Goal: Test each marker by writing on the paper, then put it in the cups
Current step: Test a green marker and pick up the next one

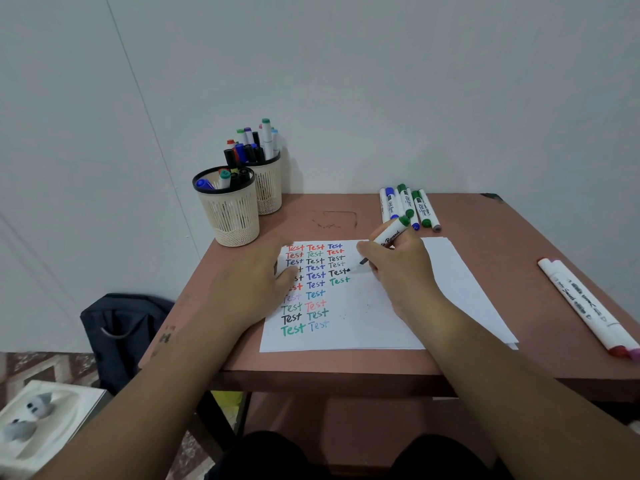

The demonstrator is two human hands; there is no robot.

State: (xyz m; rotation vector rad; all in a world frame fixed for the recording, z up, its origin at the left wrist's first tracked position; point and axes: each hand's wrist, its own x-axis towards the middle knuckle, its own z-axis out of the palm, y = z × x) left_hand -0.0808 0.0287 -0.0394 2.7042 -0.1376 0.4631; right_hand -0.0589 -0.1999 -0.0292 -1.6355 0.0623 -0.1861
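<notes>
While the marker [388, 239] is held in a writing grip by the right hand [398, 268], the testing step is judged to be in hand.

Marker: white barrel, green end cap pointing up and away; dark tip set at the paper [363, 317], just right of the third-column "Test" in the fifth row. Whether the tip touches the sheet cannot be told.

Right hand: fingers curled round the lower barrel, heel resting on the paper.

Left hand [256, 282]: laid flat, fingers relaxed, pressing the sheet's left edge and covering part of the first column.

Paper: rows of "Test" in several colours; lower third column unfilled.

Cups [232, 216]: two, far left of the table [311, 362], both holding markers, well apart from the writing hand.

Untested markers [408, 206]: a cluster lies just beyond the right hand; two more [588, 306] at the right edge.

Next move, as judged: the word is to be finished, the marker lifted, capped and carried across the left hand to a cup.
</notes>
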